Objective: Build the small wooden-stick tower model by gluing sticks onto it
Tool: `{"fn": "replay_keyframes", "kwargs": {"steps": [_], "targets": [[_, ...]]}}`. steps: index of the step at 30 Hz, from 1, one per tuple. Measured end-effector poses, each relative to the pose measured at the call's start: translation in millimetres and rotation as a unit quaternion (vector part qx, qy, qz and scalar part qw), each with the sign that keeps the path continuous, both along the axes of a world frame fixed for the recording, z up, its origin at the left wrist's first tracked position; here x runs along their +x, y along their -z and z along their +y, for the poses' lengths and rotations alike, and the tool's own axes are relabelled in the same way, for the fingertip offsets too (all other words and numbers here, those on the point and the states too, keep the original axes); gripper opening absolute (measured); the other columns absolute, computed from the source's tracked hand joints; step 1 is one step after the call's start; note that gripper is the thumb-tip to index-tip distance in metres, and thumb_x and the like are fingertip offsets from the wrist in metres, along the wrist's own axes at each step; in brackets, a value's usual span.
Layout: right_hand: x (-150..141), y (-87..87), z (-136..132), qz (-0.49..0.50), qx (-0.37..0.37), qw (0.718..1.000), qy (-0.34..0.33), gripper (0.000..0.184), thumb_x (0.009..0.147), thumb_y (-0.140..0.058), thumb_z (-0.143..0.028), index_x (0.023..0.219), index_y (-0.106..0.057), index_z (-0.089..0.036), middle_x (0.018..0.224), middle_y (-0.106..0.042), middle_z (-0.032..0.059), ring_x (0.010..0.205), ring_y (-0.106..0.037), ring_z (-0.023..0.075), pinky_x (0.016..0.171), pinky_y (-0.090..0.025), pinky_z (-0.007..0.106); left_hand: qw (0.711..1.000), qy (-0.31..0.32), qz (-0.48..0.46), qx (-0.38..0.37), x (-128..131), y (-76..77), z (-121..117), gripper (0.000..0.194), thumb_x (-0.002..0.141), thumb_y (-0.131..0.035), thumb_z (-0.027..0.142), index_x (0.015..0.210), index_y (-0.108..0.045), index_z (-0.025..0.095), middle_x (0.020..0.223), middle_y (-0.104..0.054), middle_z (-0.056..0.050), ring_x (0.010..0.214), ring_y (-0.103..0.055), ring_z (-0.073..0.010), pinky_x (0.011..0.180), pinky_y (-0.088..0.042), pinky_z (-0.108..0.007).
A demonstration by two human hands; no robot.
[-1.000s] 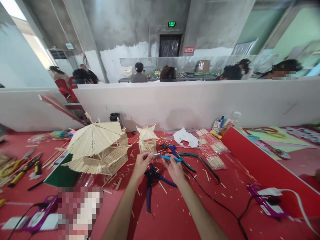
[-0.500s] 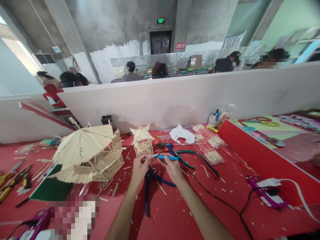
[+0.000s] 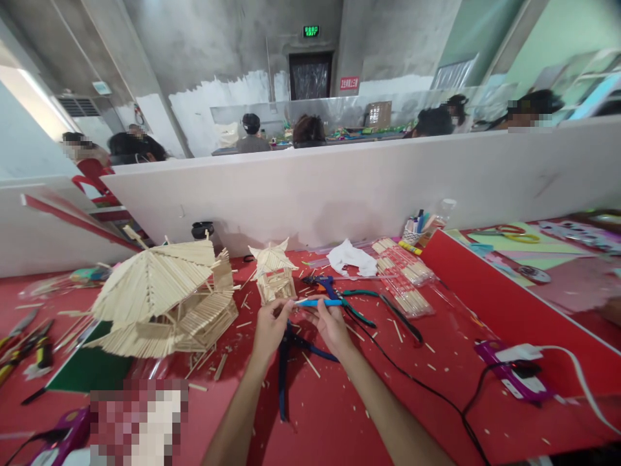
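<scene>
My right hand [image 3: 330,327] is closed around a thin blue craft knife [image 3: 321,302], its tip pointing left. My left hand [image 3: 269,327] pinches something small next to that tip, too small to name. Both hands hover over the red table [image 3: 339,414] just in front of a small stick-built pavilion [image 3: 272,272]. A pair of blue-handled pliers [image 3: 286,369] lies on the table under my hands. A large stick-built pavilion [image 3: 160,294] stands to the left on a green mat [image 3: 87,369].
Behind my right hand lie a blue glue gun [image 3: 324,283], green-handled pliers [image 3: 361,304], a white cloth [image 3: 352,257] and packs of sticks [image 3: 402,278]. A purple power strip [image 3: 517,375] sits right, tools [image 3: 24,340] far left. A white partition [image 3: 363,188] backs the table; people sit beyond.
The view has shifted slightly, so everything sits a little further left. My hands have stayed together in front of the small pavilion, with the knife still in my right hand.
</scene>
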State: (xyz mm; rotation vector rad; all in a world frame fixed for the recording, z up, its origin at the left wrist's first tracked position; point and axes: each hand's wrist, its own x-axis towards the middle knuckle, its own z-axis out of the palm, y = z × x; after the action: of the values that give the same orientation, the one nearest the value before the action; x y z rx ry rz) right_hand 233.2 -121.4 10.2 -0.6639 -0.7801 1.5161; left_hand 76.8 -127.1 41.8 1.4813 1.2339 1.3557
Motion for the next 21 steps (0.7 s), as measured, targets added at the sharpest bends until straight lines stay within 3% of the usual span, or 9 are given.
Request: {"fn": "replay_keyframes", "kwargs": {"steps": [4,7,9,11,13,14,17,21], "targets": [[11,5.2,7,-0.097,0.029,0.993,0.065,0.045,0.082,-0.068,-0.066,0.093,-0.057,-0.023,0.089,-0.071,0.0039,0.072,-0.068,0.0188,0.067,-0.056,0.032,1.0,-0.004,0.011,0.007,-2,-1.3,0,0.037,0.089,-0.062,0.049,0.086,-0.075,0.015,0.078,-0.073,-0.005,0.074,-0.065,-0.0188,0.07,-0.049,-0.027],[23,11.7,13,-0.275,0.069,0.953,0.102,0.043,0.092,-0.052,-0.065,0.092,-0.056,-0.023,0.08,-0.068,0.0044,0.062,-0.063,0.0192,0.062,-0.052,0.032,1.0,-0.01,0.022,0.016,-3,0.5,1,0.038,0.091,-0.06,0.05,0.078,-0.07,0.015,0.072,-0.068,-0.002,0.071,-0.061,-0.0168,0.068,-0.046,-0.026],[27,15.4,14,-0.415,0.103,0.899,0.094,0.038,0.097,-0.046,-0.057,0.089,-0.056,-0.022,0.076,-0.067,0.0058,0.066,-0.064,0.0214,0.07,-0.052,0.034,1.0,-0.014,0.022,0.015,-4,3.1,2,0.039,0.091,-0.059,0.051,0.074,-0.066,0.016,0.069,-0.064,-0.001,0.068,-0.058,-0.0156,0.066,-0.044,-0.025],[26,17.3,13,-0.543,0.129,0.827,0.068,0.031,0.1,-0.045,-0.044,0.088,-0.059,-0.02,0.079,-0.069,0.0087,0.079,-0.067,0.0242,0.079,-0.05,0.035,1.0,-0.014,0.017,0.012,-5,5.7,3,0.04,0.092,-0.058,0.052,0.075,-0.065,0.016,0.068,-0.062,0.0,0.066,-0.056,-0.0147,0.065,-0.043,-0.024],[21,17.1,11,-0.631,0.138,0.762,0.04,0.025,0.101,-0.043,-0.031,0.096,-0.064,-0.017,0.089,-0.071,0.0122,0.09,-0.067,0.0255,0.085,-0.047,0.034,1.0,-0.015,0.015,0.016,-6,7.4,4,0.039,0.092,-0.058,0.052,0.076,-0.065,0.016,0.068,-0.06,0.0,0.065,-0.054,-0.0142,0.065,-0.043,-0.024],[18,16.3,11,-0.655,0.136,0.743,0.029,0.025,0.101,-0.042,-0.026,0.102,-0.065,-0.015,0.094,-0.072,0.0135,0.094,-0.068,0.0256,0.086,-0.046,0.033,1.0,-0.015,0.016,0.018,-7,7.8,4,0.04,0.092,-0.058,0.052,0.076,-0.064,0.016,0.067,-0.059,0.001,0.065,-0.054,-0.014,0.064,-0.042,-0.024],[9,12.9,10,-0.675,0.132,0.725,0.016,0.027,0.101,-0.043,-0.02,0.115,-0.064,-0.012,0.102,-0.073,0.016,0.099,-0.068,0.0258,0.087,-0.045,0.031,1.0,-0.016,0.009,0.023,-9,6.8,6,0.041,0.091,-0.059,0.053,0.074,-0.062,0.016,0.066,-0.058,0.001,0.064,-0.053,-0.0136,0.064,-0.042,-0.024],[1,9.2,8,-0.68,0.14,0.719,0.011,0.027,0.102,-0.044,-0.021,0.115,-0.065,-0.012,0.105,-0.073,0.0164,0.101,-0.068,0.0257,0.086,-0.045,0.031,0.999,-0.026,0.002,0.032,-10,2.6,5,0.043,0.09,-0.06,0.055,0.072,-0.061,0.016,0.062,-0.058,0.002,0.061,-0.052,-0.013,0.061,-0.041,-0.023]]}}
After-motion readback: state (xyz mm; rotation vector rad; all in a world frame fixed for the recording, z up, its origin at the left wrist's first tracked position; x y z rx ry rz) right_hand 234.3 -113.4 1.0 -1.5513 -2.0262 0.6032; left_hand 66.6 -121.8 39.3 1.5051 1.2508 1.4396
